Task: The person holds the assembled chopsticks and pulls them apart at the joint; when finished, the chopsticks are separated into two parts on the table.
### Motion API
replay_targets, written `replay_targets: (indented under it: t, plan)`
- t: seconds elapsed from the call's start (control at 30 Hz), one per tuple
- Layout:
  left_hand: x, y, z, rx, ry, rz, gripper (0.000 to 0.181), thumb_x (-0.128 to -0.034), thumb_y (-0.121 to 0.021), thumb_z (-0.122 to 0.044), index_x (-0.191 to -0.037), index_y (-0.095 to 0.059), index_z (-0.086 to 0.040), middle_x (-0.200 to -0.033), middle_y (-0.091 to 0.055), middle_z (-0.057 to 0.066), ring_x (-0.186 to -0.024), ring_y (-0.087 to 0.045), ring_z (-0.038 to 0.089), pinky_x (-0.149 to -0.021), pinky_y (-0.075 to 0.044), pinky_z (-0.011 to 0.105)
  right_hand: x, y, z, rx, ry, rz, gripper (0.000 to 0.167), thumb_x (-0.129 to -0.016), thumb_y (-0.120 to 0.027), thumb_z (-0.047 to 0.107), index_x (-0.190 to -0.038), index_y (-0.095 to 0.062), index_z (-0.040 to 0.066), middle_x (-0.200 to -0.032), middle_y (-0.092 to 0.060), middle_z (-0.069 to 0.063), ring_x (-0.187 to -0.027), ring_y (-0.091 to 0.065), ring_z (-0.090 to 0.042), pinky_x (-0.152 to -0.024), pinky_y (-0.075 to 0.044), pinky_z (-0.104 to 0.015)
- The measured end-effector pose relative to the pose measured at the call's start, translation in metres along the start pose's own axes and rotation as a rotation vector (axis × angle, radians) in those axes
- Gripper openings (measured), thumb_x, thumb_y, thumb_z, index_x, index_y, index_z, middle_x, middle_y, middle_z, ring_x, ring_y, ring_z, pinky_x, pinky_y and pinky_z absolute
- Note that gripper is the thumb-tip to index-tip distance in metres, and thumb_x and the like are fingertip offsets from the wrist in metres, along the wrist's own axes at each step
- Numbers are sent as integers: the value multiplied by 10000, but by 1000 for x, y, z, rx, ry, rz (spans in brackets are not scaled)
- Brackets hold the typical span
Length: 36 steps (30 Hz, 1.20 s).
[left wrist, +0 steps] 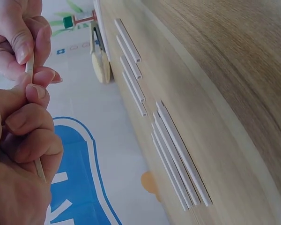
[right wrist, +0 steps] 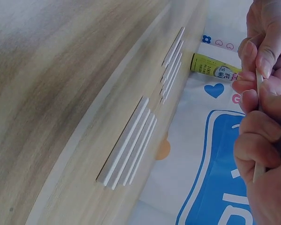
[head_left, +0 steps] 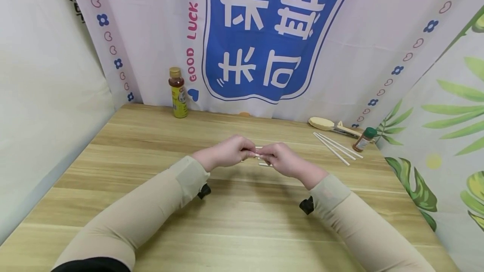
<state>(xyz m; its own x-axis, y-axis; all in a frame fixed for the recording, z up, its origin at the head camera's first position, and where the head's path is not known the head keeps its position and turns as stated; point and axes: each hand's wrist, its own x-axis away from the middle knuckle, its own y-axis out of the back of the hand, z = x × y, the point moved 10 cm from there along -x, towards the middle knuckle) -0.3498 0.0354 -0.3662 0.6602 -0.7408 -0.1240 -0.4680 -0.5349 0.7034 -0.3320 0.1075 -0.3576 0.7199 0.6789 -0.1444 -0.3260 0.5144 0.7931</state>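
In the head view both hands meet above the middle of the wooden table [head_left: 242, 217]. My left hand [head_left: 236, 151] and my right hand [head_left: 281, 158] pinch a thin white stick [left wrist: 30, 66] between thumbs and fingertips, close together. One end of it pokes out below the curled fingers of the left hand in the left wrist view; the right wrist view shows a like end [right wrist: 259, 171] under the right hand. Whether it is one length or two pieces, I cannot tell. On the table lie two rows of short white sticks, a nearer row [left wrist: 178, 161] and a farther row [left wrist: 129, 42].
Longer white sticks [head_left: 334, 148] fan out at the back right, beside a small green-capped jar [head_left: 364, 140] and a cream oval-headed utensil [head_left: 322, 123]. A yellow-labelled bottle [head_left: 179, 98] stands at the back left. A printed cloth [head_left: 151, 32] hangs behind the table.
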Motion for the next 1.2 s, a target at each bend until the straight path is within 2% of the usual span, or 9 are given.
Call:
replay_targets:
  t: [0.17, 0.4, 0.6, 0.9, 1.2]
  plan:
    - [1, -1, 0, 47, -2, 12, 157, -973, -607, -41, -843, -688, -76, -628, -480, -41, -573, -443, 84, -552, -379, 249, 2, 0, 2, -13, 10, 6, 218, -961, -585, -30, -1126, -721, 10, -691, -562, 50, -624, -500, -85, -585, -450, -277]
    - [3, 1, 0, 119, 0, 11, 158, -978, -596, -36, -852, -685, -67, -635, -485, -13, -575, -445, 113, -552, -383, 266, 1, 0, 2, -42, 20, 4, 227, -967, -573, -32, -1134, -718, 16, -680, -546, -2, -597, -465, -86, -565, -422, -272]
    - [2, 2, 0, 120, -7, 12, 156, -979, -596, -40, -859, -691, -70, -639, -495, -12, -581, -458, 112, -554, -397, 265, 1, 2, 0, -77, 2, 18, 194, -970, -570, -32, -1094, -717, -19, -670, -543, -19, -585, -457, -93, -550, -404, -266]
    - [2, 1, 2, 111, -2, 35, 178, -981, -586, -26, -845, -691, -72, -644, -515, -9, -594, -482, 113, -566, -424, 268, 0, 0, -2, -111, -6, 31, 173, -972, -569, -25, -1041, -723, 13, -667, -525, 7, -589, -456, -101, -552, -400, -269]
    - [5, 2, 1, 121, 6, 48, 178, -981, -584, -20, -842, -688, -60, -661, -528, -3, -612, -486, 113, -579, -423, 265, -1, -3, -5, -133, -50, 64, 191, -983, -550, -22, -1070, -719, -5, -668, -530, -21, -599, -466, -114, -560, -404, -270]
